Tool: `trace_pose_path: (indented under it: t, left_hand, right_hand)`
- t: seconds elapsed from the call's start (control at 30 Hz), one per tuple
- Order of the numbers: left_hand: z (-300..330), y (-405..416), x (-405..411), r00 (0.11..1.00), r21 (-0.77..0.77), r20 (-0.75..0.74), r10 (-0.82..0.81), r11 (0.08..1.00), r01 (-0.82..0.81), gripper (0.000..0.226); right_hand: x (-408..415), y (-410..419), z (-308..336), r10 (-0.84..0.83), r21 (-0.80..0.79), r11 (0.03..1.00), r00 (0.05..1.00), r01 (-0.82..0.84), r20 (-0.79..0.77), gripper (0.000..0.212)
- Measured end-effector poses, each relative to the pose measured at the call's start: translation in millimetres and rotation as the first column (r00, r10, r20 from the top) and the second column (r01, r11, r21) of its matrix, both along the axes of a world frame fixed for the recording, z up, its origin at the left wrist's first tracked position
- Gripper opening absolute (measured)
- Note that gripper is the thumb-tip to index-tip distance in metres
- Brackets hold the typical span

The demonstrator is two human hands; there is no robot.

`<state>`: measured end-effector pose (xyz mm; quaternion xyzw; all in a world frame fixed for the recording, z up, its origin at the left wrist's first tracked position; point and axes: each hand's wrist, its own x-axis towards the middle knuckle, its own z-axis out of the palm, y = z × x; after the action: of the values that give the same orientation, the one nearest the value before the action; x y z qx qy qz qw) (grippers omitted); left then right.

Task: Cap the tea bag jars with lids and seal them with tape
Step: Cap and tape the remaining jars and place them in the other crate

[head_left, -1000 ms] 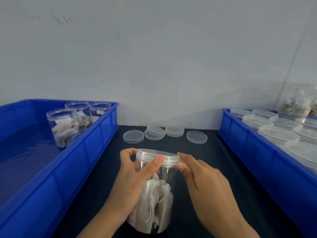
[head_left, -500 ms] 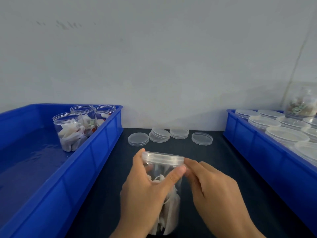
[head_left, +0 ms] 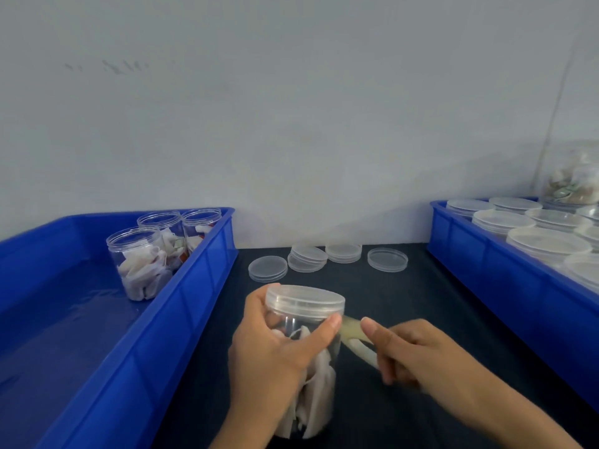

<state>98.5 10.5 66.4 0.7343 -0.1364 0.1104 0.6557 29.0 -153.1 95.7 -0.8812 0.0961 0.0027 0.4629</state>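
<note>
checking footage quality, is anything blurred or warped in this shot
Head view: the right hand and the pale tape strip it pulls are motion-smeared; the left hand gripping the clear lidded tea bag jar is sharper; wide-angle distortion bows the blue plastic crate edges; lighting soft, without harsh glare.

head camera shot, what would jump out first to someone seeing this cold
First, the two hands at the bottom centre: the left hand grips a lidded jar of tea bags, and the right hand pulls a strip of tape away from just under the lid. Next, the bright blue bins: the left bin holds three open jars, and the right bin is full of capped ones.
</note>
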Motion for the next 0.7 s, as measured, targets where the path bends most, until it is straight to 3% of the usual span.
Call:
trace_pose_path:
  t: [0.13, 0.27, 0.47, 0.7]
  left_hand:
    - [4, 5, 4, 0.997, -0.028, -0.037, -0.068, 0.997, 0.067, 0.079]
    - [5, 4, 4, 0.972, -0.089, -0.082, -0.218, 0.973, 0.211, 0.072]
    - [4, 7, 10, 0.915, -0.146, -0.102, -0.389, 0.916, 0.373, 0.084]
    - [-2, 7, 14, 0.867, -0.276, -0.127, -0.482, 0.857, 0.436, 0.090]
  right_hand:
    - [-1, -5, 1, -0.022, -0.262, 0.963, 0.989, 0.060, 0.145, 0.067]
    - [0, -12, -1, -0.040, -0.498, 0.854, 0.973, 0.152, 0.228, 0.075]
    - [2, -11, -3, -0.040, -0.439, 0.888, 0.974, 0.137, 0.224, 0.066]
    - [2, -8, -9, -0.006, -0.237, 0.968, 0.958, 0.077, 0.287, 0.059]
